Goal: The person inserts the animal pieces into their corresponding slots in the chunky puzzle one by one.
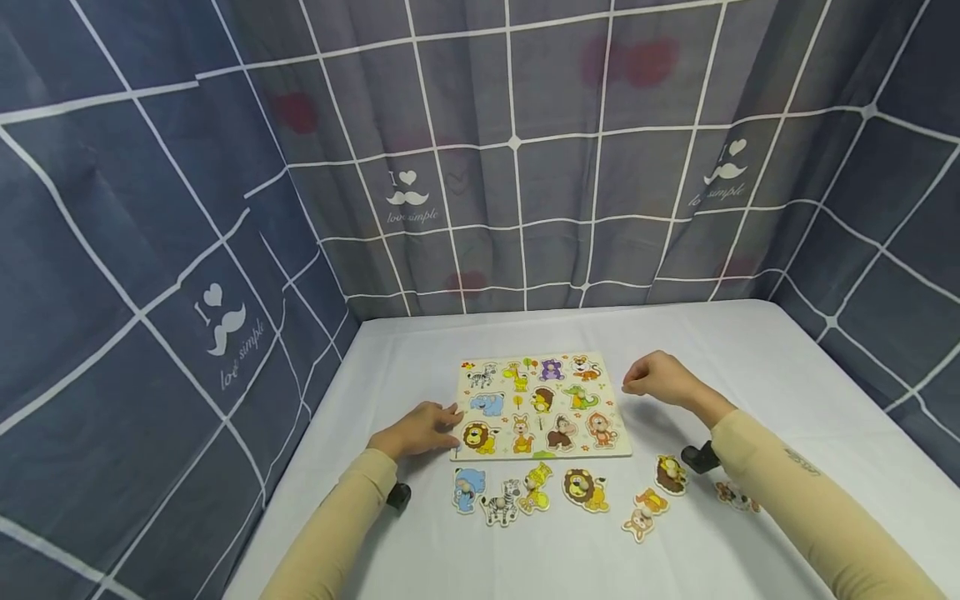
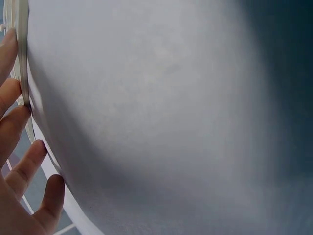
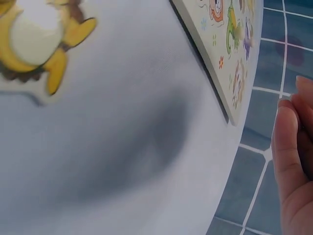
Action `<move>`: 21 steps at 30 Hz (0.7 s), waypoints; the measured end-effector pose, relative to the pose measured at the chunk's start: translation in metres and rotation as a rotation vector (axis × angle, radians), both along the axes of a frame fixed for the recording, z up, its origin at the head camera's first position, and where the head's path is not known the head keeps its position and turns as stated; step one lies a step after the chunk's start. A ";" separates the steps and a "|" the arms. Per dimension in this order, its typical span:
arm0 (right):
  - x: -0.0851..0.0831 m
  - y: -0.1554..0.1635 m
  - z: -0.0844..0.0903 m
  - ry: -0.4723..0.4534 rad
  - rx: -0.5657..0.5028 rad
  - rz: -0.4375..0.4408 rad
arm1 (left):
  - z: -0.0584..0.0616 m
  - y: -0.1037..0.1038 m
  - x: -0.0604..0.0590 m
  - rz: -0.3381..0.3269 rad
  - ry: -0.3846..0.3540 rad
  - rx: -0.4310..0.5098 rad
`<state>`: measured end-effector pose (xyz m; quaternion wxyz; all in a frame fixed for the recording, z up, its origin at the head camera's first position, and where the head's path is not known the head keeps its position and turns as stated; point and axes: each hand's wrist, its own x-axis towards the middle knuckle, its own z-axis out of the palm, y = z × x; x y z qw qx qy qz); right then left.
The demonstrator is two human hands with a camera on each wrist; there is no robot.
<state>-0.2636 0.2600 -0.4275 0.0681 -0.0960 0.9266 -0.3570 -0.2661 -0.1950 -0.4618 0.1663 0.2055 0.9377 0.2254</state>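
A cream wooden puzzle board (image 1: 551, 450) with coloured animal pictures lies flat on the white table. My left hand (image 1: 422, 428) touches its left edge; in the left wrist view the fingers (image 2: 14, 128) are spread and fairly straight along that edge. Past the board's right side, my right hand (image 1: 663, 379) hovers over the cloth. Its thumb (image 3: 286, 142) meets the curled fingers, and no object shows between them. Loose animal pieces lie in front of the board: an elephant (image 1: 468, 490), a zebra (image 1: 501, 505), a giraffe (image 1: 536, 490) and a lion (image 1: 585, 490).
More pieces lie to the right: a kangaroo (image 1: 645, 512), a hedgehog (image 1: 671, 475) and a spotted animal (image 1: 737, 497) partly under the right forearm. White cloth covers the table (image 1: 420, 358). Dark grid-patterned curtains (image 1: 555, 192) stand behind and on both sides.
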 end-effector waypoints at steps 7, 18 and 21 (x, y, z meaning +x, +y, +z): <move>0.014 0.013 -0.002 -0.014 -0.019 0.005 | -0.001 0.001 -0.002 0.011 -0.006 0.011; 0.044 0.029 -0.006 -0.052 -0.023 0.100 | 0.000 0.003 -0.002 -0.004 -0.004 -0.006; 0.048 0.032 -0.010 -0.045 -0.033 0.126 | 0.001 0.002 -0.001 0.002 0.001 -0.013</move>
